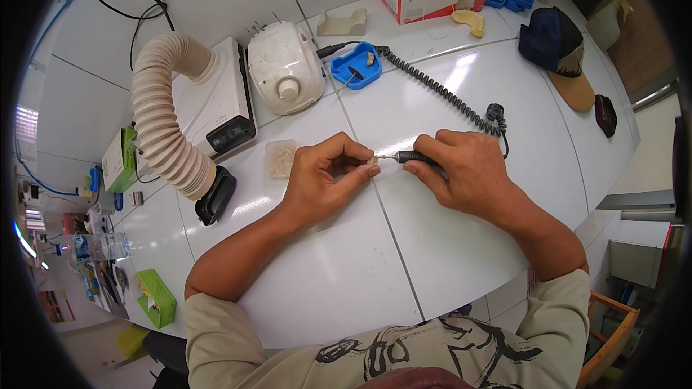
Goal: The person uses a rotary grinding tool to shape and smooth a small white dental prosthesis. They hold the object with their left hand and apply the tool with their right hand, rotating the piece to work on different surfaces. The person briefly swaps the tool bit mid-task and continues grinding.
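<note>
Apparently I'm mid-grinding, my left fingers (353, 146) pinching a small pale piece (373, 162) at the frame's centre, my right fingers (434, 150) grasping a black handpiece (409, 157), and the next move likely calls for light, steady pressure.

One handpiece (412, 157), one small piece (373, 161) at its tip, one coiled cord (437, 88), one knobbed control unit (285, 65), one ribbed hose (155, 101), one clear tub (267, 163), one cap (546, 38), one green basket (166, 295), one red-and-white box (411, 9).
</note>
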{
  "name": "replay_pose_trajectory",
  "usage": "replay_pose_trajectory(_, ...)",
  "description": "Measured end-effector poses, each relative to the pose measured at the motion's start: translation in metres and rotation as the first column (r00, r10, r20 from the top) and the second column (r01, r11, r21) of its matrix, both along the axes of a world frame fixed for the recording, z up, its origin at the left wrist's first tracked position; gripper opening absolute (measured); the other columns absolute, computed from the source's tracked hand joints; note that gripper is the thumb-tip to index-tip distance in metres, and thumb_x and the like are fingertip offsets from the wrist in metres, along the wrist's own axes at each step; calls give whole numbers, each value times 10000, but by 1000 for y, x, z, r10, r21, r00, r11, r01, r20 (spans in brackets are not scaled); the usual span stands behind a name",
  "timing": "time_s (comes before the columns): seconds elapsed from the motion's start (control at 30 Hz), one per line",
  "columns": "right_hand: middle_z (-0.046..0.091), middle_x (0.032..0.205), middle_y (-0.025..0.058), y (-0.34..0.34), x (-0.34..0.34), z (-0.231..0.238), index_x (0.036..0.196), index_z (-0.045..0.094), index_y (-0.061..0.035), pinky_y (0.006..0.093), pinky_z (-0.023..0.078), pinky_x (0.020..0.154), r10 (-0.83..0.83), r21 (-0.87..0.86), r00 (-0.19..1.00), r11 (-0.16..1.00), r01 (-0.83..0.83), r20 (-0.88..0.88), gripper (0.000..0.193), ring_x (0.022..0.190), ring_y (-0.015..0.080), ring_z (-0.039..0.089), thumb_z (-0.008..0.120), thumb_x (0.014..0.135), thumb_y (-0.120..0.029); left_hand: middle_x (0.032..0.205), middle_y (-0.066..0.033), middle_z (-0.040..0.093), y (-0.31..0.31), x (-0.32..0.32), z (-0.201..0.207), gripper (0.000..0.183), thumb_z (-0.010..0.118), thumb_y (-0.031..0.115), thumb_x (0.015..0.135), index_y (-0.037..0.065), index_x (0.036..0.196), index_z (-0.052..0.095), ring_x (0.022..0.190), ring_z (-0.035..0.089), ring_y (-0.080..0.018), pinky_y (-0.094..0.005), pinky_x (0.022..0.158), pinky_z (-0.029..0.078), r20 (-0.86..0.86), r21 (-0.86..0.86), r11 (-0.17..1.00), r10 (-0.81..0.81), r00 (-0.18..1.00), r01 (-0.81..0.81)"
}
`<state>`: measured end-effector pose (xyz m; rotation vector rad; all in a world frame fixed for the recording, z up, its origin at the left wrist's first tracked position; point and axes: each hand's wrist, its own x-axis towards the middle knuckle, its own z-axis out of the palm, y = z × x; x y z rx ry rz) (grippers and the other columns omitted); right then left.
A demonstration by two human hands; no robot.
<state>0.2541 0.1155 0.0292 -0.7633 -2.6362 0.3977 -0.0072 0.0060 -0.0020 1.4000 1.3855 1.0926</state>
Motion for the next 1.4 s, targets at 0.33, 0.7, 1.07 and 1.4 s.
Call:
replay_pose_trajectory(0.33,637,678,68,0,0,1,988,757,-122,441,460,513,9,-7,1000,1000,-9,10,280,539,282,640,799,1027,-396,1087,-99,777,0,-1,-1,144,809,-33,1019,-38,1109,697,1022,767,-134,-290,912,629,2,0,1000,-9,1000,9)
replay_pose_trajectory(0.7,639,676,67,1,1,4,984,757,-121,443,466,517,33,-23,999,999,-33,25,284,540,286,644,796,1029,-399,1092,-101,775,-1,-1,-1,135,799,-35,1024,-36,1111,695,1018,771,-137,-291,915,632,1,7,1000,-14,1000,14)
replay_pose_trajectory(1.07,642,676,67,0,1,3,972,742,-115,442,470,508,0,-26,1000,1000,1,18,285,542,285,646,796,1032,-389,1085,-104,783,-1,-1,0,135,801,-21,1031,-34,1113,694,999,771,-136,-296,898,637,-25,24,999,-22,999,23)
replay_pose_trajectory(1.4,648,698,68,3,0,-3,984,719,-109,437,467,507,-25,-45,997,999,22,-71,269,555,292,646,788,1048,-360,1037,-104,786,2,3,-2,71,727,27,1102,-20,1120,678,965,782,-165,-306,834,631,120,62,998,8,993,-15)
